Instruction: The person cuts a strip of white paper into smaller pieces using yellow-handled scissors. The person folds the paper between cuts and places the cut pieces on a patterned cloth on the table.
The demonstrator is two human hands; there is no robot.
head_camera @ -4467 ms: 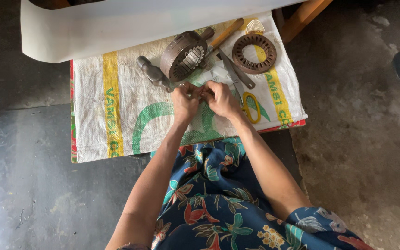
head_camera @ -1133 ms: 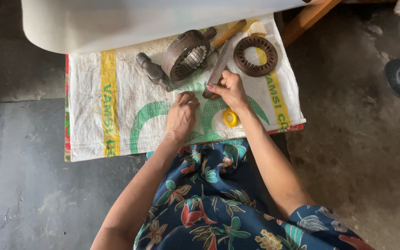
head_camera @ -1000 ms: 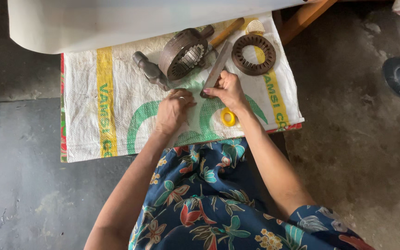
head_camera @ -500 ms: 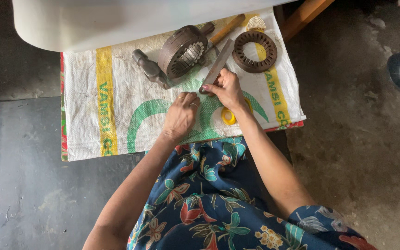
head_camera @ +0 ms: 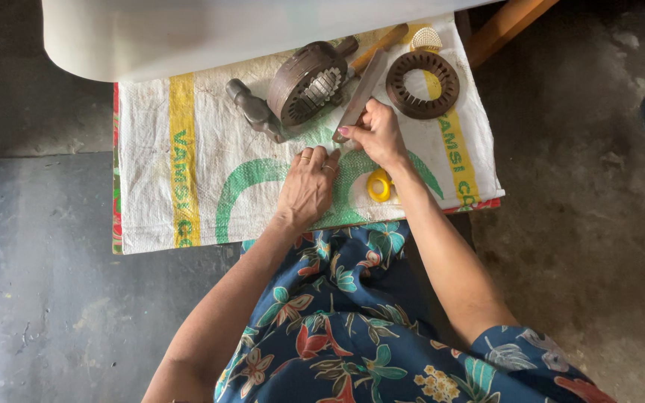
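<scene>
My right hand (head_camera: 378, 134) grips a flat grey metal bar (head_camera: 361, 91), pointing up and away across the white woven sack (head_camera: 166, 186). My left hand (head_camera: 307, 186) lies flat on the sack beside it, fingers together, pressing something I cannot make out. Just beyond the hands stands a rusty toothed metal cylinder (head_camera: 304, 82), and a toothed ring (head_camera: 422, 83) lies to its right.
A hammer head (head_camera: 251, 112) lies left of the cylinder. A wooden handle (head_camera: 378, 48) lies behind the cylinder. A yellow roll (head_camera: 379, 185) rests near my right wrist. A wide white sheet roll (head_camera: 225, 33) runs along the far edge. Bare concrete floor surrounds the sack.
My right hand picked up the flat metal bar and holds it angled near the cylinder. My left hand shifted a little right and lies flat by the bar's lower end.
</scene>
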